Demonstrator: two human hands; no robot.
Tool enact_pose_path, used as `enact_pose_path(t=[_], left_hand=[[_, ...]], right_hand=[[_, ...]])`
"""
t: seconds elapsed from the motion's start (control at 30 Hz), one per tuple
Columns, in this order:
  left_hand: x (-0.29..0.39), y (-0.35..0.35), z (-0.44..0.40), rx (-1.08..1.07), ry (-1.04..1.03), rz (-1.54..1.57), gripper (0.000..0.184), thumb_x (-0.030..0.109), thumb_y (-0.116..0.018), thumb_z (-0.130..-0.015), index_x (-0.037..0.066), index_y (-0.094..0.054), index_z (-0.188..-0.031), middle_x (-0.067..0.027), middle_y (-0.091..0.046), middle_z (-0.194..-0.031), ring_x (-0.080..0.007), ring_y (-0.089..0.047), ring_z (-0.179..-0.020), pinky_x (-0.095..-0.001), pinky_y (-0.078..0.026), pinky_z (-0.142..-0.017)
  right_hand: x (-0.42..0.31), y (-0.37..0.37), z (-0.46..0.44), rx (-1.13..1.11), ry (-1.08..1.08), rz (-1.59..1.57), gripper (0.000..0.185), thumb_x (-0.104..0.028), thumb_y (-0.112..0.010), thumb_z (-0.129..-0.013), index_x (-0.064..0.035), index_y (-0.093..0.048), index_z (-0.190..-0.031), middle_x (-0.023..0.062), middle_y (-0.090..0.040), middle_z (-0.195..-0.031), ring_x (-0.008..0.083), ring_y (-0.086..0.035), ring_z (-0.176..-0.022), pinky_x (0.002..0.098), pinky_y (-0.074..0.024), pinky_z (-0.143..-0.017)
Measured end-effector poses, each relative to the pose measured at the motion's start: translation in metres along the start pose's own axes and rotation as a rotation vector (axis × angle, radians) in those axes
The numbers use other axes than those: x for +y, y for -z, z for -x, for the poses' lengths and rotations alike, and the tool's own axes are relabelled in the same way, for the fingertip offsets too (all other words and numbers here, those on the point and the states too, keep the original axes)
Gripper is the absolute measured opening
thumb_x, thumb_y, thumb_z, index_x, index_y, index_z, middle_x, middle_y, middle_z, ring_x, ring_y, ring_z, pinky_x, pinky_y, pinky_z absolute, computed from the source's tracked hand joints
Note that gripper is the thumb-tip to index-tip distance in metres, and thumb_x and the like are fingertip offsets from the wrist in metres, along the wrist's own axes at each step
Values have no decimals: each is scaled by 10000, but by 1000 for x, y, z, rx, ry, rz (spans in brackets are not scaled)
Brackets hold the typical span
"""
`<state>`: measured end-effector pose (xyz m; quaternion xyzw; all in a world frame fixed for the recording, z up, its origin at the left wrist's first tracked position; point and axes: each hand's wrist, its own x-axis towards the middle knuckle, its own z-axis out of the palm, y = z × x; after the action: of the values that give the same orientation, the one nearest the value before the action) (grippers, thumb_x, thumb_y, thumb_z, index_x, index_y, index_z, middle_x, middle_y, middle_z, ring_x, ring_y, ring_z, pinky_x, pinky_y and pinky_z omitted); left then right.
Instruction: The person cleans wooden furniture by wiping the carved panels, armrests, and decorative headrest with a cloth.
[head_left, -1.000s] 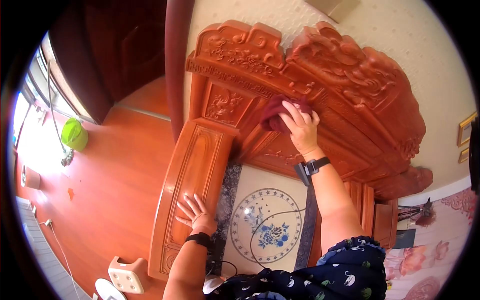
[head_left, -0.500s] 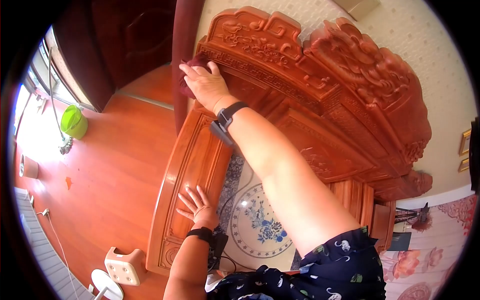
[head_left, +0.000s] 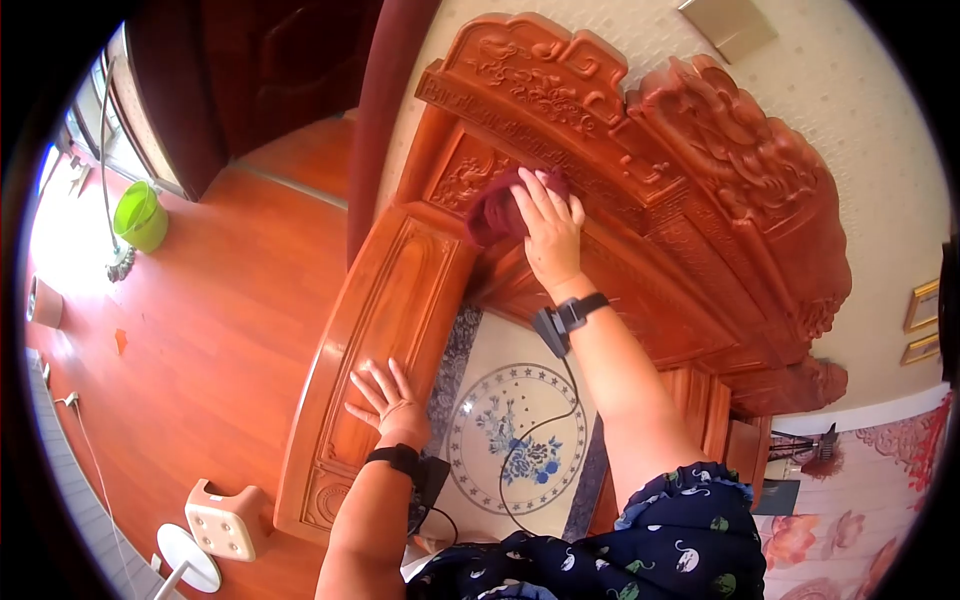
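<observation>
My right hand [head_left: 550, 228] presses a dark red cloth [head_left: 496, 212] against the carved reddish-brown wooden backrest [head_left: 640, 270]. The cloth is bunched under and beside the fingers, below a row of carved fretwork. Lower down, my left hand [head_left: 395, 402] lies with spread fingers on the wooden side panel [head_left: 385, 300], holding nothing. Both wrists wear black straps with small dark boxes. A thin black cable hangs from the right one across the seat's pale inset [head_left: 470, 400], which carries a blue flower pattern in a ring.
On the wooden floor [head_left: 230, 330] at left stand a green bucket [head_left: 142, 217], a mop [head_left: 121, 264] and a pale pot [head_left: 44, 303]. A beige stool [head_left: 222, 522] and a round white stand [head_left: 188, 558] are near the lower left. A flowered curtain [head_left: 840, 530] hangs at lower right.
My right hand has moved right and down with the cloth, from the backrest's far left end onto its carved panel. My left hand stays spread on the side panel. The view has shifted slightly.
</observation>
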<state>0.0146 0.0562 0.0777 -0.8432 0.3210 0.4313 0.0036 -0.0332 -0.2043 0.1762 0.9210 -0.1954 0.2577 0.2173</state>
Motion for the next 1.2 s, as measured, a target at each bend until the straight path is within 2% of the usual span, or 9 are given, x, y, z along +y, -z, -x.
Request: enact_pose_path(t=[0.23, 0.37, 0.4, 0.6, 0.67, 0.77, 0.87, 1.0, 1.2], left_hand=[[-3, -5, -5, 69, -28, 11, 936, 34, -520, -709, 74, 117, -1394, -226, 208, -1420, -492, 246, -1251, -715, 73, -908], [0, 5, 0, 19, -22, 23, 927, 7, -505, -702, 66, 109, -1394, -229, 209, -1419, -495, 244, -1250, -717, 69, -907], [-1, 2, -2, 12, -16, 21, 927, 7, -505, -702, 66, 109, -1394, -229, 209, -1419, -495, 244, -1250, -717, 69, -907], [-3, -3, -5, 50, -33, 6, 905, 29, -500, -714, 70, 90, -1400, -232, 208, -1418, -499, 243, -1249, -718, 76, -902], [-4, -12, -9, 85, -53, 25, 908, 47, -509, -719, 77, 88, -1402, -228, 207, -1421, -497, 241, -1251, -718, 79, -901], [-4, -17, -13, 129, -10, -73, 1095, 246, -689, -693, 75, 138, -1390, -236, 213, -1415, -498, 252, -1245, -727, 39, -898], [-3, -7, -7, 90, -27, -3, 906, 46, -516, -723, 82, 80, -1405, -214, 187, -1431, -490, 224, -1263, -720, 70, -902], [-1, -7, -4, 72, 0, -38, 904, 44, -517, -726, 79, 79, -1404, -215, 181, -1433, -492, 217, -1264, -723, 60, -902], [-2, -8, -5, 102, -21, -25, 913, 36, -513, -719, 77, 92, -1401, -217, 174, -1433, -493, 218, -1263, -718, 51, -911]], right_hand=[[-26, -19, -40, 119, -35, -241, 431, 25, -552, -619, -132, -590, -1018, -5, -525, -1175, 150, -447, -1146, 364, -245, -868], [-42, -17, -80, 304, 141, -273, 350, 24, -531, -653, -138, -617, -950, 5, -548, -1076, 183, -473, -1068, 347, -295, -856], [-40, -19, -91, 291, 169, -191, 215, -125, -510, -758, -138, -606, -950, -18, -543, -1061, 138, -467, -1074, 342, -304, -874], [-41, -60, -86, 284, 183, -10, 207, -165, -493, -789, -145, -588, -972, -40, -528, -1108, 109, -459, -1086, 324, -276, -922], [-42, -66, -78, 229, 235, 11, 214, -177, -488, -799, -145, -599, -979, -38, -524, -1134, 110, -455, -1095, 328, -283, -931], [-55, -91, -59, 172, 254, 7, 225, -189, -480, -812, -135, -619, -981, -32, -525, -1142, 126, -456, -1089, 316, -308, -926], [-72, -132, -29, -5, 301, 73, 242, -158, -478, -794, -120, -598, -1001, -23, -520, -1149, 133, -447, -1114, 328, -339, -917], [-95, -133, -25, -43, 86, -189, 143, -123, -488, -772, -106, -606, -852, -6, -548, -1029, 163, -463, -1046, 363, -330, -907], [-71, -105, 0, -344, 212, -299, 115, -119, -496, -749, -156, -597, -708, -23, -564, -865, 187, -493, -911, 333, -354, -761]])
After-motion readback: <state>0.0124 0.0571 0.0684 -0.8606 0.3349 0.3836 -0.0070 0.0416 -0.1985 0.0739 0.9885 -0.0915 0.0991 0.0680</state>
